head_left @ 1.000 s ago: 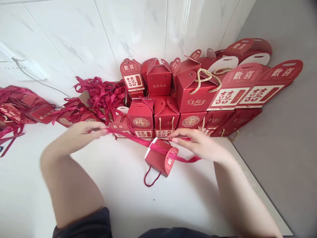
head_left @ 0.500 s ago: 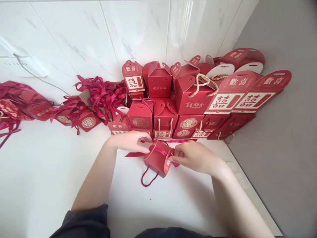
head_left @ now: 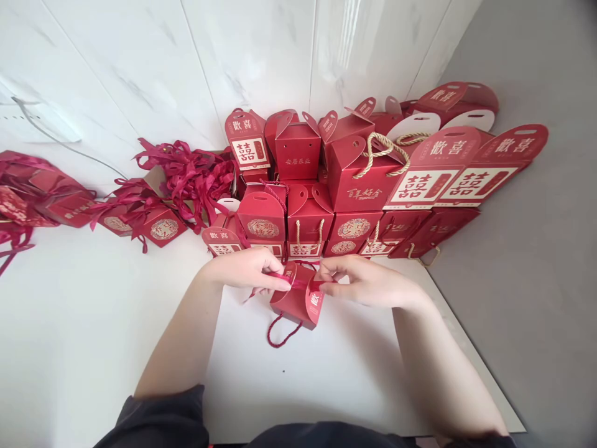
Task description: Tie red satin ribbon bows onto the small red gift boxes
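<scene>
Your small, dark-red folded-card box with curved side flaps (head_left: 295,306) rests on the smooth white tabletop (head_left: 336,392), between your two hands. Your left hand (head_left: 254,272) is at the box's left flap, thumb and fingers closed in a pinch on the shiny crimson satin ribbon (head_left: 280,275). Your right hand (head_left: 358,280) is at the box's right flap, fingers curled and fingertips drawn together on the ribbon's other side; exactly how much they grip is partly hidden. The ribbon crosses the box top between the flaps, so gripping it at both sides probably holds it taut and draws the flaps inward. The twisted dark-red cord handle (head_left: 283,344) hangs loose at the box's near side, likely left there to be clear of your fingers. Behind the box stand stacked red gift boxes (head_left: 310,155), and beyond its left is a tangled heap of crimson ribbons (head_left: 198,183), perhaps arranged that way to leave you working room.
</scene>
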A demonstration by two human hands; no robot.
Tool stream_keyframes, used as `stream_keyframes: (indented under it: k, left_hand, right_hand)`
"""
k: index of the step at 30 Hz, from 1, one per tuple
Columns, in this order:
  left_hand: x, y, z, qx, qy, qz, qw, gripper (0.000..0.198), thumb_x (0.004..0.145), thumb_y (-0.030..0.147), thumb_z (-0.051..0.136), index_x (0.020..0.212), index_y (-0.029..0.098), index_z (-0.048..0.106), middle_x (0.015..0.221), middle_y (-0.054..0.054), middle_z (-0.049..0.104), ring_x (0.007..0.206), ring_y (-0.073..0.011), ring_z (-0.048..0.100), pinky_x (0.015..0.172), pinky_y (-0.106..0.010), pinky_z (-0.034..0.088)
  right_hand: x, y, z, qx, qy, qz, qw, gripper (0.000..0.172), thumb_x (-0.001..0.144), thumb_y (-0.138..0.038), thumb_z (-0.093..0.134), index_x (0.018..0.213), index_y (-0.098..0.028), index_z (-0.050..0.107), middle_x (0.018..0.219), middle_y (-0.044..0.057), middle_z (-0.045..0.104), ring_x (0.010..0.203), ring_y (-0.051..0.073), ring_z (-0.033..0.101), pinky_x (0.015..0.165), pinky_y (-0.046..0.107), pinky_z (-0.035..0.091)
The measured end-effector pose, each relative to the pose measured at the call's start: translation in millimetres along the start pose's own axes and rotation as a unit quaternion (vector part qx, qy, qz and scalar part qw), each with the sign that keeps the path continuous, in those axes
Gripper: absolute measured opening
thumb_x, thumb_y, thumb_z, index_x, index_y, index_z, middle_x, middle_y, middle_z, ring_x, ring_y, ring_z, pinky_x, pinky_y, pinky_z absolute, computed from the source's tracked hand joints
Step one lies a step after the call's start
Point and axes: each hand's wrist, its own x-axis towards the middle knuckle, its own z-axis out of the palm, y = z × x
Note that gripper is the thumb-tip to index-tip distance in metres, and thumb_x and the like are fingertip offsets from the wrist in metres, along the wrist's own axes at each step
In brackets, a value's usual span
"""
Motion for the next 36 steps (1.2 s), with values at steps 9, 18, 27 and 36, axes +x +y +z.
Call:
stream_keyframes:
  k: [9, 18, 27, 36]
  left_hand:
    - [-21.8, 7.3, -6.3, -0.072, 0.087, 0.072, 0.991, 0.037, 0.088, 0.046, 0.059, 0.071, 0.015, 0.070, 0.067, -0.003, 0.062, 0.056, -0.0106, 0.057, 0.054, -0.021, 0.048]
    - [-32.1, 34.5, -10.9, -0.165, 0.126, 0.206, 0.956, 0.023, 0.087, 0.034, 0.065, 0.095, 0.016, 0.078, 0.090, -0.011, 0.074, 0.080, -0.0183, 0.069, 0.075, -0.029, 0.057]
    - [-33.3, 67.4, -11.5, -0.145, 0.354, 0.272, 0.883, 0.020, 0.079, 0.026, 0.075, 0.097, 0.021, 0.079, 0.096, -0.008, 0.077, 0.091, -0.0215, 0.071, 0.082, -0.031, 0.059]
    - [-13.0, 86.6, -5.7, -0.241, 0.478, 0.291, 0.793, 0.020, 0.071, 0.029, 0.082, 0.087, 0.019, 0.075, 0.079, -0.003, 0.077, 0.076, -0.0178, 0.074, 0.075, -0.028, 0.060]
  right_hand:
    - [-5.2, -9.1, -9.4, 0.157, 0.182, -0.015, 0.971, 0.034, 0.085, -0.046, 0.066, 0.074, -0.019, 0.050, 0.066, -0.003, 0.050, 0.060, 0.011, 0.046, 0.052, 0.024, 0.036]
    - [8.9, -34.6, -7.1, 0.141, 0.402, -0.155, 0.892, 0.014, 0.084, -0.026, 0.069, 0.089, -0.021, 0.057, 0.081, -0.002, 0.054, 0.073, 0.011, 0.052, 0.067, 0.025, 0.044]
    - [17.4, -56.9, -15.4, 0.232, 0.436, -0.258, 0.830, 0.033, 0.078, -0.019, 0.074, 0.104, -0.025, 0.056, 0.086, -0.002, 0.063, 0.069, 0.011, 0.055, 0.070, 0.027, 0.050]
    - [23.8, -68.8, -13.3, 0.257, 0.405, -0.284, 0.830, 0.048, 0.081, -0.027, 0.073, 0.122, -0.027, 0.049, 0.085, -0.001, 0.068, 0.081, 0.016, 0.068, 0.080, 0.034, 0.055]
